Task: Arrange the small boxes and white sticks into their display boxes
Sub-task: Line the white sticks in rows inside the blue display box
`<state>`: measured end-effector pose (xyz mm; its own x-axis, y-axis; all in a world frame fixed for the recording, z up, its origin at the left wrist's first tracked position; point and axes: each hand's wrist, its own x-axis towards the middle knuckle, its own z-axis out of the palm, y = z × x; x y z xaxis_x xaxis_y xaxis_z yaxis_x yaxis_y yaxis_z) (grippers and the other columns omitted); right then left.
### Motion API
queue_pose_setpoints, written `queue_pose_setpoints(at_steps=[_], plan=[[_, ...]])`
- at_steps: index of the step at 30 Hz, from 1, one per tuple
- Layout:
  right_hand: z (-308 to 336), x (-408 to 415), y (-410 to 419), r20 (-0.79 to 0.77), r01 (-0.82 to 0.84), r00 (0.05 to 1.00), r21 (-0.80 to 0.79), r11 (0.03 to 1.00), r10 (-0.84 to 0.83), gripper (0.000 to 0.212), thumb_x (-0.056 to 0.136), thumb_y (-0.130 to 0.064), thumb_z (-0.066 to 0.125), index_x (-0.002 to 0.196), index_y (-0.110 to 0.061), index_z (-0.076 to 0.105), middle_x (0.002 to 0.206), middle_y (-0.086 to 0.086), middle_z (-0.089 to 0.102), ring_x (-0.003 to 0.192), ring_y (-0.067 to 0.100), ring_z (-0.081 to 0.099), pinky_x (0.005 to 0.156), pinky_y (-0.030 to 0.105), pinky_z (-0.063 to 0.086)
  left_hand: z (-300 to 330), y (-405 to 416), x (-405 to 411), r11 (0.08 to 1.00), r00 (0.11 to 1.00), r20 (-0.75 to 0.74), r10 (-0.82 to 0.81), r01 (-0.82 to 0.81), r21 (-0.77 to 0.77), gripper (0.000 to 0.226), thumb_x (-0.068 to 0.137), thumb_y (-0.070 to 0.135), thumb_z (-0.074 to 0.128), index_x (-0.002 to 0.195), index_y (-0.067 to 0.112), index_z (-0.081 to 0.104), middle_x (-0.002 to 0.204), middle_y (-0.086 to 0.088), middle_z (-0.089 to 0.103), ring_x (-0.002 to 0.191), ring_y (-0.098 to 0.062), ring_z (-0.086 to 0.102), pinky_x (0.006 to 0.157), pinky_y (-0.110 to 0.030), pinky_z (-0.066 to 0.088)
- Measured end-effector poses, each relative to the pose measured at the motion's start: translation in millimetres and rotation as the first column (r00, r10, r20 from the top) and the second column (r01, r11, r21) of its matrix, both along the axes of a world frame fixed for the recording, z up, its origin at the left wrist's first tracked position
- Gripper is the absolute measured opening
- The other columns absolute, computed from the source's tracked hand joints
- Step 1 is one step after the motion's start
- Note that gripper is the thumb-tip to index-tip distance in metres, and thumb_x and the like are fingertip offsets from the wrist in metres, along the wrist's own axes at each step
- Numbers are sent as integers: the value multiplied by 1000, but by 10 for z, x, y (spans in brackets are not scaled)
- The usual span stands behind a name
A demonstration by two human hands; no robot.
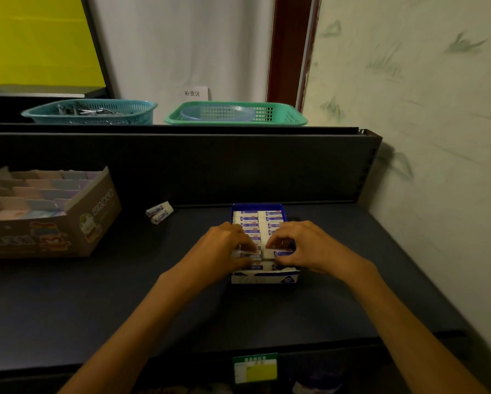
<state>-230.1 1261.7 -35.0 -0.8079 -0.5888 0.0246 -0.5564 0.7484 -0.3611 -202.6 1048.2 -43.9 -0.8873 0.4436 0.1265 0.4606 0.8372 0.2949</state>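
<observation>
Head view: left hand (pixel 224 245), right hand (pixel 301 245) fingers grasping small boxes (pixel 255 223) in blue display box (pixel 264 278); print unreadable.

Dark blue-grey shelf (pixel 96 294) carrying a blue-and-white display box (pixel 264 278) of white small boxes (pixel 248 220) banded in blue (two more (pixel 159 212) lying loose). Brown carton (pixel 68 223) showing pastel pink, lilac and blue contents; teal basket (pixel 90 112) and green basket (pixel 235 113) sitting above; wallpaper (pixel 423 81) showing pale cream with grey-green brush marks.
</observation>
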Motion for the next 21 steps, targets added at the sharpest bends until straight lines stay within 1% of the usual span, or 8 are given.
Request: queue_pose_setpoints(at_steps=[2,5,8,11,13,17,21], plan=[[10,11,4,-5,0,1000,1,1000,0,36,83,-24,70,118,-25,59,126,-6,54,115,8,50,93,24,46,-9,-2,5,1000,1000,-1,2,-2,2,34,87,32,62,120,27,59,125,6,50,114,-7,44,94,-25,43],[24,26,19,-3,0,1000,-21,1000,0,32,84,-26,69,116,-23,61,124,-4,54,112,8,51,91,24,48,-22,-14,9,1000,1000,-15,-9,9,3,35,87,34,62,121,27,59,125,6,50,113,-5,44,91,-20,40],[22,38,38,-8,3,1000,-31,1000,-3,31,86,-26,68,116,-21,63,125,-5,54,114,8,49,81,13,43,-23,-16,5,1000,1000,-19,-19,19,3,34,88,34,60,121,28,60,125,7,50,114,-5,44,91,-19,41],[9,25,46,-3,-4,1000,-33,999,4,30,86,-26,67,116,-22,64,125,-4,53,113,8,49,79,12,42,-26,-2,-7,1000,999,-43,-30,30,-7,33,88,33,61,120,27,62,124,7,51,114,-4,43,89,-17,38],[4,17,51,3,-2,1000,-40,999,3,29,86,-26,68,115,-22,65,125,-4,53,113,8,49,81,15,44,-28,3,-15,999,998,-49,-31,31,-11,32,87,33,61,119,27,62,124,7,51,113,-5,43,88,-16,36],[-4,8,56,13,-7,1000,-45,999,8,28,85,-25,68,113,-21,66,124,-4,54,113,8,50,90,24,48,-24,6,-20,999,998,-46,-35,35,-13,32,87,32,62,119,26,63,124,6,51,113,-5,44,89,-16,37],[1,0,52,17,-11,1000,-37,999,12,28,85,-24,68,113,-21,67,123,-4,53,114,9,50,90,24,48,-14,7,-21,999,998,-43,-44,43,-25,31,88,32,61,119,26,63,123,7,51,112,-5,46,89,-17,39]])
